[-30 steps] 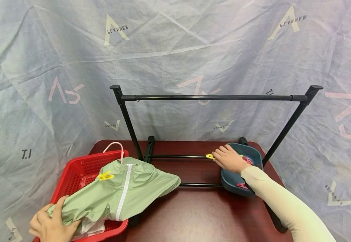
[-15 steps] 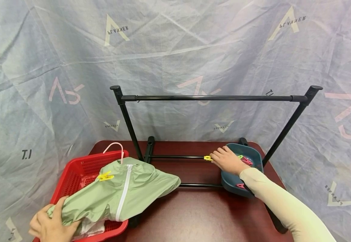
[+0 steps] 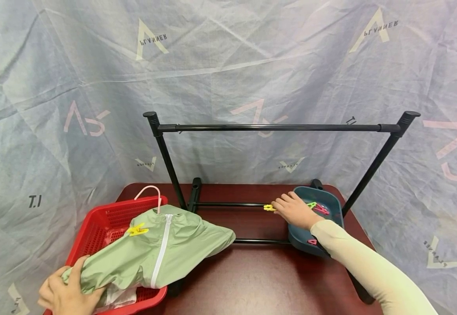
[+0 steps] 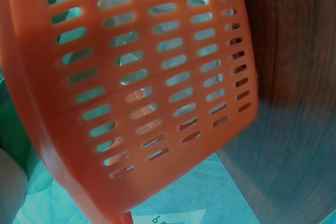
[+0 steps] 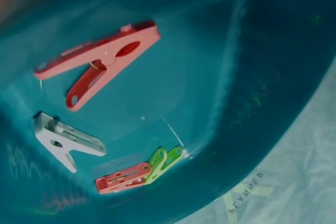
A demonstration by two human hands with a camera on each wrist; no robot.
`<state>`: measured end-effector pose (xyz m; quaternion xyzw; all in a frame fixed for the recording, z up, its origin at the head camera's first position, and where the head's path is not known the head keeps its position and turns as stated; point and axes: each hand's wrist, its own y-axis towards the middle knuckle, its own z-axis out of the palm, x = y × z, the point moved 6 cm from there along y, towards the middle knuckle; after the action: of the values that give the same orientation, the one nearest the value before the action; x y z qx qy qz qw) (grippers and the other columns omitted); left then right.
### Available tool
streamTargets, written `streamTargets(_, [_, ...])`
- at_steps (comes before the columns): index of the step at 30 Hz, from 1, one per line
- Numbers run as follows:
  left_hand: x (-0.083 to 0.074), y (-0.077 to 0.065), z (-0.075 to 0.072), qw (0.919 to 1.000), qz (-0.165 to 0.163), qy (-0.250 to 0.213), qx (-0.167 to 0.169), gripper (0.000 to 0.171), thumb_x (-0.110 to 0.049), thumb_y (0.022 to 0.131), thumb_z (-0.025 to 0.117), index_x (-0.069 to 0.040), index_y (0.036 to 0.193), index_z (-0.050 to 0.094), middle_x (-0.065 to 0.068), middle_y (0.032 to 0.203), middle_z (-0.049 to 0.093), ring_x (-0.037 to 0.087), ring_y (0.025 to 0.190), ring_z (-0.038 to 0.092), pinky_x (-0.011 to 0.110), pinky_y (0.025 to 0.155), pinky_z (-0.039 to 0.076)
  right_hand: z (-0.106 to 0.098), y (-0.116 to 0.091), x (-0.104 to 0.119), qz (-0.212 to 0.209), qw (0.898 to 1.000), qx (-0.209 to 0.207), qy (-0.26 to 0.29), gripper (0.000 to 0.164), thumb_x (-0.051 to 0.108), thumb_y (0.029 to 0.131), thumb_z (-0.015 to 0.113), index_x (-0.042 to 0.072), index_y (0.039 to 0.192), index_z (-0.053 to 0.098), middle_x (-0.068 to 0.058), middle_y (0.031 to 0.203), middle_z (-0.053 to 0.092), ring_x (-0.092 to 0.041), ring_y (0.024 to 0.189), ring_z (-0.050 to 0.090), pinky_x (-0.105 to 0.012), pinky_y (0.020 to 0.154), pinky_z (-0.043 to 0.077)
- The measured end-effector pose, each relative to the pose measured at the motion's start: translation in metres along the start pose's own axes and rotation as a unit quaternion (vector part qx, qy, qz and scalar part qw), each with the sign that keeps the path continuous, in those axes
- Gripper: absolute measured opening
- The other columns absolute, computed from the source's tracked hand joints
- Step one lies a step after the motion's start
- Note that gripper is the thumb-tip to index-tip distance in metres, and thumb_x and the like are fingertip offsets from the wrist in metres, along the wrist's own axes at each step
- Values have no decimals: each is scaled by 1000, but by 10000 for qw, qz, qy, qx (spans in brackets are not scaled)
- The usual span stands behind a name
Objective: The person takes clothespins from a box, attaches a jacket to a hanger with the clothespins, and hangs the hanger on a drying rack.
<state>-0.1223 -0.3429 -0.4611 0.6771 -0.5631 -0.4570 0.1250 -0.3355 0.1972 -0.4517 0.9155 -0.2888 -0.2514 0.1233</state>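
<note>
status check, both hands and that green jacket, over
Left hand grips green jacket. Right hand holds yellow clip by blue bin. Jacket draped over red basket, second clip on it. Black rack partly behind jacket.

Wears a pale cream, smooth, close-fitting cloth sleeve point(image 3: 374, 267) on the right arm, starting behind the wrist, well back from the fingers point(image 3: 285, 202) of the bare right hand point(image 3: 293, 211). Ends, on the side nearest those fingers, in a plain cuff point(image 3: 324, 226) with soft, narrow wrinkles. Widens away from them into a rounded tube, faintly yellow-green in the light. Shows a narrow dark edge point(image 3: 323, 248) under the sleeve just behind the cuff, too small to identify. Leaves the left hand point(image 3: 68, 293) bare from fingertips to palm.
</note>
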Motion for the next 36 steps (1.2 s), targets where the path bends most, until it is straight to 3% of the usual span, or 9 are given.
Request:
streamTargets(27, [3,-2,1,9990,301,-107,-323,101,-92,75,30,-5,122,52,32,115,32,60,103,22,67,72,13,0,6,20,-352,9989,-291,110,65,39,109,5,11,105,64,0,93,61,-19,82,51,-40,78,39])
streamTargets(36, [3,-2,1,9992,250,-95,-306,102,-93,75,30,-5,121,52,32,116,31,60,103,22,67,72,13,-2,9,28,-517,9979,-376,95,62,38,109,8,10,106,63,0,95,62,-19,83,52,-40,78,40])
